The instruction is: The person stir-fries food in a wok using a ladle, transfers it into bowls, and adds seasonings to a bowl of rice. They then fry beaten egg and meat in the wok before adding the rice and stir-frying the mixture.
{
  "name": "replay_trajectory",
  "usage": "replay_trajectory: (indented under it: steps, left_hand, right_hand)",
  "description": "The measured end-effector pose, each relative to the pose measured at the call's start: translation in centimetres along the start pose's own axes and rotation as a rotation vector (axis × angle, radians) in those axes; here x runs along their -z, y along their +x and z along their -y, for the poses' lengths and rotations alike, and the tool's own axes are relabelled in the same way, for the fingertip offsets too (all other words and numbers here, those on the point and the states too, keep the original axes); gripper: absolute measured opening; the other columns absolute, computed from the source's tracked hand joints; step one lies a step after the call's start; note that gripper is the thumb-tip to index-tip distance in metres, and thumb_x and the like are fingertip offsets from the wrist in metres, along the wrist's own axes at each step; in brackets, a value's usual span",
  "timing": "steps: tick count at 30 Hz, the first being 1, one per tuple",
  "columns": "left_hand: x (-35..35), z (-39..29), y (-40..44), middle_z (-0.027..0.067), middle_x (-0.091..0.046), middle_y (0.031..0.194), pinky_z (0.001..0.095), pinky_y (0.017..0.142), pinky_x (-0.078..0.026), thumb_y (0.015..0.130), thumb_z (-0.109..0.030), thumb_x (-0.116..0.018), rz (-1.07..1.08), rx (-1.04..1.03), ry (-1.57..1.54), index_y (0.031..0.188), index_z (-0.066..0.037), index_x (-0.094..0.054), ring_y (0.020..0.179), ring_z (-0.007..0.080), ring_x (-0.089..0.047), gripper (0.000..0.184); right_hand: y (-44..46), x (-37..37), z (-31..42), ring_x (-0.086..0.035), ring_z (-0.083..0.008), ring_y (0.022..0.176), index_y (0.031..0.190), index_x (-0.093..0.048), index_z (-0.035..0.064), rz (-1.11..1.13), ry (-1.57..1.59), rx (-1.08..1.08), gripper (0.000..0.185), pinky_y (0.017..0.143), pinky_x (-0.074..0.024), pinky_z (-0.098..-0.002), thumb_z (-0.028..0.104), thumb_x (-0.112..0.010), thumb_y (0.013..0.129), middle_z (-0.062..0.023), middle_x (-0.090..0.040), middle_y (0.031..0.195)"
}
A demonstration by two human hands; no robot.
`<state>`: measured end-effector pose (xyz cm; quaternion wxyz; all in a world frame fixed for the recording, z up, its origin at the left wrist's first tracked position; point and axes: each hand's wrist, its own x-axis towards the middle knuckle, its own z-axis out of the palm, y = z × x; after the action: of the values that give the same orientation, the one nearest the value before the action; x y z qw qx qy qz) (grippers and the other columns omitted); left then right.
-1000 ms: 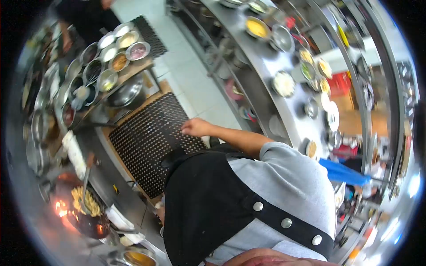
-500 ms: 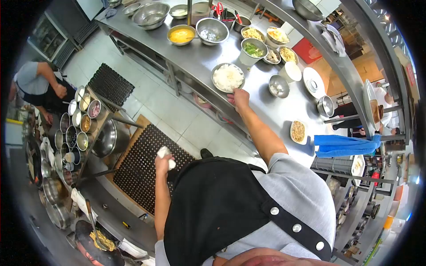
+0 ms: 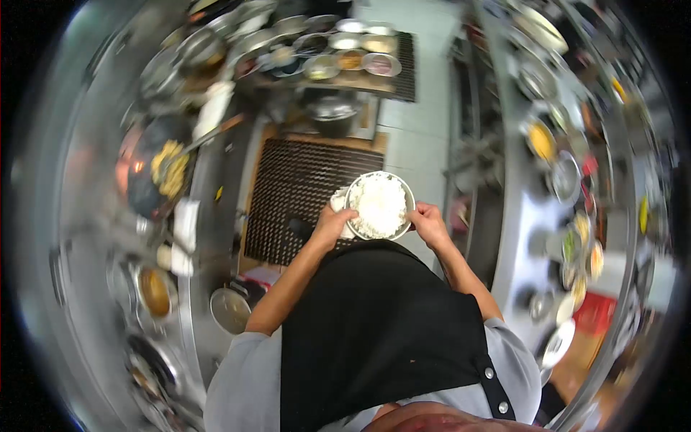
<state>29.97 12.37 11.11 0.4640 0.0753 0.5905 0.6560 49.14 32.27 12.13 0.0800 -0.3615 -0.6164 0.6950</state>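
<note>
A metal bowl (image 3: 348, 216) heaped with white rice (image 3: 378, 204) is held in front of my apron, over the dark floor mat. My left hand (image 3: 333, 224) grips its left side, thumb on the rim, with a white cloth (image 3: 340, 199) bunched against the bowl. On the opposite rim, the fingers of my right hand (image 3: 429, 224) pinch the edge. To my left on the stove, a dark wok (image 3: 155, 135) contains yellow food (image 3: 169, 170), which looks like noodles or egg. A ladle or spatula with a wooden handle (image 3: 232, 122) rests in it.
Along the right runs a steel counter (image 3: 515, 248) bearing a bowl of yellow liquid (image 3: 541, 140) and several ingredient bowls. Ahead, several metal containers (image 3: 350, 59) crowd a stand. A perforated rubber mat (image 3: 302, 187) covers the floor. At lower left sits a pot of brown liquid (image 3: 154, 291).
The rice bowl has left the counter and is now between both my hands. My left hand with the cloth has come to its side. The view has turned left toward the stove.
</note>
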Motion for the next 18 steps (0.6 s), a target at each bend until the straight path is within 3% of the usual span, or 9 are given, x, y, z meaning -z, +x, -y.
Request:
replay_trajectory:
  steps: [2,4,6,8,10,12,13,16,18]
  left_hand:
    - [4.9,-3.3,-3.4,0.0101,-0.071,0.113,0.032,0.088,-0.056,0.078,0.002,-0.063,-0.177,-0.007,-0.034,0.126,0.004,-0.064,0.096,0.0192,-0.068,0.048]
    - [10.3,-5.2,-6.5,0.0116,-0.071,0.113,0.0333,0.086,-0.056,0.076,0.004,-0.062,-0.316,-0.103,-0.106,0.124,0.006,-0.064,0.095,0.0202,-0.069,0.048]
    - [16.2,-7.8,-10.1,0.0118,-0.07,0.111,0.0343,0.083,-0.056,0.074,0.003,-0.061,-0.499,-0.088,-0.194,0.123,0.009,-0.063,0.094,0.0208,-0.069,0.05]
    - [23.4,-9.4,-13.3,0.0099,-0.07,0.101,0.0351,0.081,-0.057,0.071,0.002,-0.061,-0.771,-0.11,-0.304,0.112,0.006,-0.065,0.089,0.0209,-0.069,0.041]
    - [30.4,-13.1,-16.0,0.0103,-0.069,0.101,0.038,0.084,-0.058,0.072,-0.001,-0.064,-0.937,-0.254,-0.391,0.112,0.007,-0.064,0.09,0.0225,-0.069,0.041]
    - [36.6,-18.6,-17.8,0.0153,-0.068,0.111,0.0394,0.089,-0.057,0.073,-0.002,-0.066,-1.124,-0.419,-0.202,0.12,0.01,-0.059,0.1,0.0262,-0.068,0.049]
    - [41.6,-19.8,-18.9,0.0169,-0.067,0.118,0.0379,0.093,-0.055,0.074,0.0,-0.065,-1.203,-0.317,-0.15,0.125,0.013,-0.056,0.108,0.0266,-0.066,0.053]
    - [44.5,-29.2,-16.9,0.0187,-0.067,0.121,0.037,0.097,-0.051,0.079,0.001,-0.066,-1.275,-0.684,0.185,0.13,0.01,-0.055,0.11,0.0261,-0.065,0.053]
    - [46.5,-32.7,-14.4,0.0204,-0.067,0.119,0.0373,0.097,-0.051,0.08,-0.002,-0.068,-1.427,-0.641,0.445,0.126,0.01,-0.056,0.106,0.0291,-0.067,0.049]
  right_hand:
    - [3.4,-6.0,2.7,-0.069,-0.0161,0.074,0.091,-0.072,-0.0083,0.186,-0.042,0.018,0.02,0.068,-0.0579,-0.0309,0.012,-0.067,0.091,-0.0104,-0.07,0.086]
    - [6.0,-12.0,6.8,-0.069,-0.0163,0.08,0.093,-0.073,-0.0045,0.459,-0.415,0.176,0.02,0.069,-0.0575,-0.0294,0.016,-0.069,0.093,-0.0091,-0.069,0.089]
    - [8.2,-17.7,11.9,-0.067,-0.0134,0.083,0.107,-0.071,-0.0006,0.846,-0.122,0.025,0.021,0.072,-0.0577,-0.0313,0.017,-0.067,0.096,-0.0074,-0.069,0.094]
    - [11.8,-24.0,16.9,-0.07,-0.0198,0.084,0.112,-0.069,0.0005,0.929,-0.256,0.225,0.022,0.077,-0.0584,-0.0358,0.013,-0.067,0.093,-0.0107,-0.07,0.098]
    - [16.1,-31.6,22.1,-0.07,-0.0316,0.087,0.114,-0.068,0.0024,0.617,-0.674,1.076,0.027,0.081,-0.0582,-0.0393,0.01,-0.067,0.089,-0.0149,-0.071,0.1]
    - [21.1,-39.1,24.5,-0.067,-0.0405,0.088,0.119,-0.068,0.0054,0.361,-0.743,1.361,0.035,0.084,-0.057,-0.0449,0.013,-0.068,0.085,-0.017,-0.07,0.1]
    - [24.2,-41.8,24.2,-0.067,-0.0405,0.088,0.119,-0.068,0.0054,0.367,-0.735,1.366,0.035,0.084,-0.057,-0.0449,0.013,-0.068,0.085,-0.017,-0.07,0.1]
    - [30.4,-48.1,22.4,-0.068,-0.0394,0.091,0.121,-0.067,0.0074,0.345,-1.095,1.402,0.039,0.088,-0.0554,-0.0482,0.016,-0.07,0.083,-0.0176,-0.07,0.099]
    - [31.0,-48.9,22.4,-0.069,-0.0389,0.096,0.121,-0.067,0.0086,0.636,-1.203,0.757,0.039,0.091,-0.0535,-0.0504,0.02,-0.071,0.083,-0.0207,-0.071,0.1]
